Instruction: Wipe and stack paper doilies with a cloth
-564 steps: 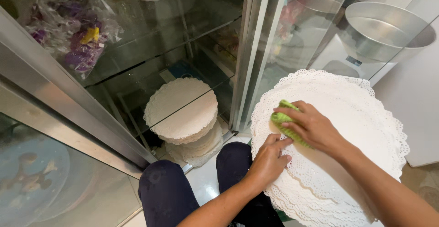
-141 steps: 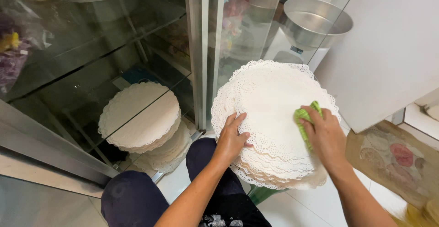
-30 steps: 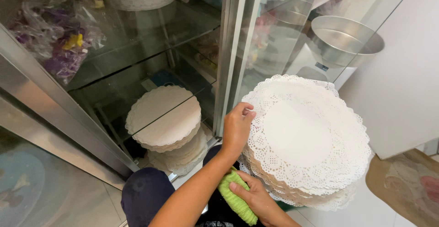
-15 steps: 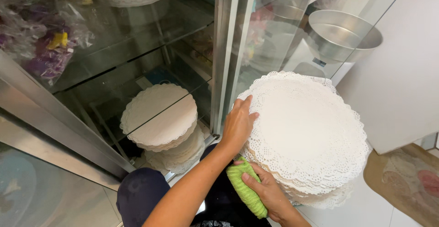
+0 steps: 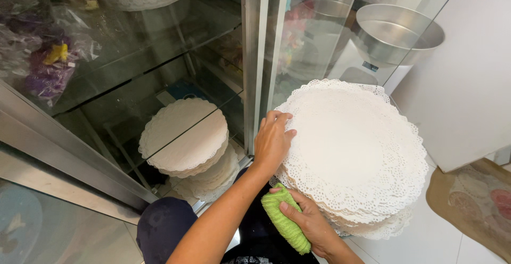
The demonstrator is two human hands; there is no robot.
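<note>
Two hands work at a thick stack of white lace doilies (image 5: 354,152) propped on the person's lap. Nearest, the right hand (image 5: 308,224) is curled shut around a green cloth (image 5: 285,225) and sits under the stack's near edge; half a second ago it was lower, so the wiping looks to be creeping along the rim. The left hand (image 5: 272,140) lies flat, fingers spread, steadying the stack's left edge (much as it did a moment back). Beyond, a smaller doily pile (image 5: 189,141) rests inside the glass cabinet (image 5: 159,56), and a metal bowl (image 5: 399,32) stands farthest off.
</note>
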